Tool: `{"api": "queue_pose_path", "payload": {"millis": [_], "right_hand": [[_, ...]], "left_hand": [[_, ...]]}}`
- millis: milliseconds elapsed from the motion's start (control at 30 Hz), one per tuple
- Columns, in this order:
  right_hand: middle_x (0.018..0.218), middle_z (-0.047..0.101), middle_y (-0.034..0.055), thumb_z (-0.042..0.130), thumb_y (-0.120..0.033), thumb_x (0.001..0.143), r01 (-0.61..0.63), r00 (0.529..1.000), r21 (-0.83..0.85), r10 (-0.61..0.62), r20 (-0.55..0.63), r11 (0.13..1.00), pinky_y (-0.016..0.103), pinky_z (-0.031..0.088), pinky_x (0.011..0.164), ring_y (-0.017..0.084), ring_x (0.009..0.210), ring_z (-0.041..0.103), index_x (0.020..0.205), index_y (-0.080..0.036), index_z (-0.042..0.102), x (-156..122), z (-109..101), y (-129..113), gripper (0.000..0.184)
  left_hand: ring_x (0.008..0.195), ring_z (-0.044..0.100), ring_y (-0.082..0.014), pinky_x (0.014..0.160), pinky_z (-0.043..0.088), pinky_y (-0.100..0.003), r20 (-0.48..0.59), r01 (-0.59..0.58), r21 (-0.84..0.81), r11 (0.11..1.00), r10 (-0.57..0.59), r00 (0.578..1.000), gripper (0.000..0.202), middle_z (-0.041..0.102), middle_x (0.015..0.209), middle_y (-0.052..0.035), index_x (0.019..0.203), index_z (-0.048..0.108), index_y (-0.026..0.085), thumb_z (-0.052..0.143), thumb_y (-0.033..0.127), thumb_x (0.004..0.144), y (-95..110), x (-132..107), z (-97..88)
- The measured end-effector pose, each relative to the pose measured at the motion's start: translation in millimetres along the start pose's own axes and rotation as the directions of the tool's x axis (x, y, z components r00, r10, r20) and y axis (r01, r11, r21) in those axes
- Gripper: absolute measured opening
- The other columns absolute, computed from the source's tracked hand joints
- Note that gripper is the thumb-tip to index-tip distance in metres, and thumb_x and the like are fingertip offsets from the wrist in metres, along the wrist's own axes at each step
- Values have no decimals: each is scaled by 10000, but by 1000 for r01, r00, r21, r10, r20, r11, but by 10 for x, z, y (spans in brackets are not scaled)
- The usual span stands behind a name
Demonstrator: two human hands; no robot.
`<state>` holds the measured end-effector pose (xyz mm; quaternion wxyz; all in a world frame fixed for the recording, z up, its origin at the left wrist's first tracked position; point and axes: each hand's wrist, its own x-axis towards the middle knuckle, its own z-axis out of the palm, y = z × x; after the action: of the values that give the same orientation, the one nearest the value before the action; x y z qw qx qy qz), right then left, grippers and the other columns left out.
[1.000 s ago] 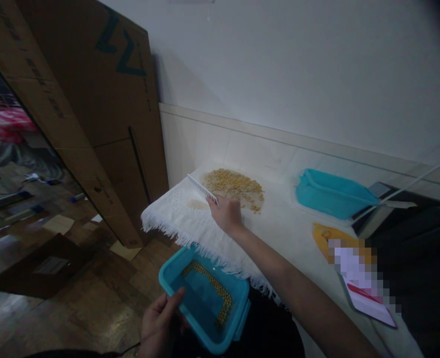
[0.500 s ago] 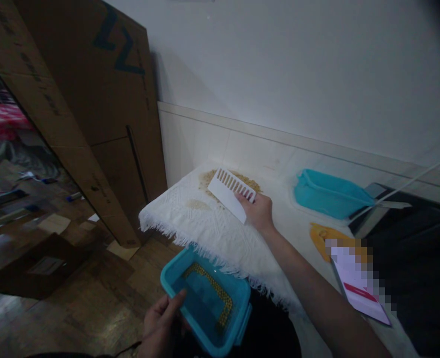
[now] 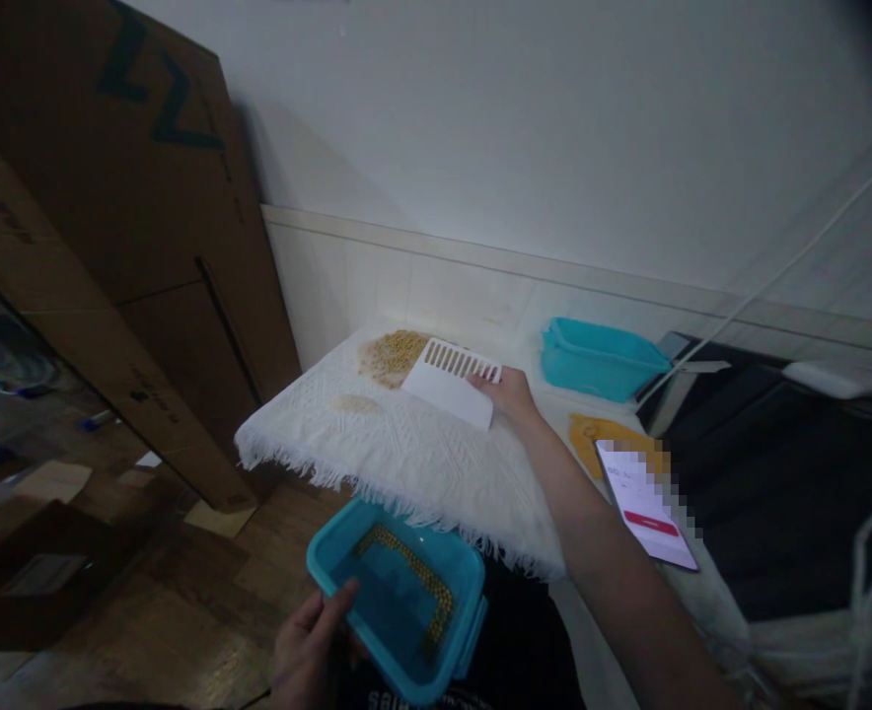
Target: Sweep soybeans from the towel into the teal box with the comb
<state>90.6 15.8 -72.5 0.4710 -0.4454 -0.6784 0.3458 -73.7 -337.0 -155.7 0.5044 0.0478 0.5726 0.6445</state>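
My right hand [image 3: 511, 392] is closed on the right end of a flat white slotted scraper [image 3: 443, 390], held over the white fringed cloth [image 3: 421, 454]. To the scraper's left lies a spread of yellow beans [image 3: 393, 355]; part of it is hidden behind the slots. A small pale patch of fine grains [image 3: 354, 403] lies nearer the cloth's front edge. Below that edge, my left hand [image 3: 309, 636] grips the left rim of a blue plastic tub [image 3: 377, 603], thumb over the rim. Inside the tub, yellow beans [image 3: 425, 580] line the far and right sides.
A second blue tub [image 3: 603, 363] stands at the back right by the wall. Nearer are an orange cloth [image 3: 582, 430] and a phone [image 3: 650, 518] with a lit screen. A tall cardboard box [image 3: 147, 217] stands at left; a white cable [image 3: 762, 281] crosses at right.
The view has turned to the right. The scraper has shifted rightward over the cloth, so more beans show on its left. My left hand keeps its grip on the tub.
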Motion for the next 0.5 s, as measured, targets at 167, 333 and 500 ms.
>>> {"api": "queue_pose_path", "payload": {"millis": [167,333,500], "right_hand": [[834,767,110,822,-524,574,-20,995,15,21,-101,1000,306,481,619,224,731,668,821,-129,721,95,-213,112,477],[896,764,117,747,-665,628,-6,990,107,21,-141,994,301,503,618,216,746,672,918,-123,713,194,-390,160,615],[918,755,99,727,-675,662,47,990,125,-29,-141,991,304,508,688,201,785,662,941,-122,715,228,-348,178,620]], "left_hand": [[399,495,-126,427,377,-238,15,-4,41,999,3,1000,484,585,452,-8,559,646,157,909,564,545,-21,-62,17],[402,500,-126,424,362,-234,45,1,14,1000,-2,999,439,586,446,-12,573,659,155,902,520,599,-29,-66,25],[397,504,-130,422,387,-243,6,34,8,999,-34,999,474,591,460,-13,571,656,154,923,543,533,-57,-27,17]]}}
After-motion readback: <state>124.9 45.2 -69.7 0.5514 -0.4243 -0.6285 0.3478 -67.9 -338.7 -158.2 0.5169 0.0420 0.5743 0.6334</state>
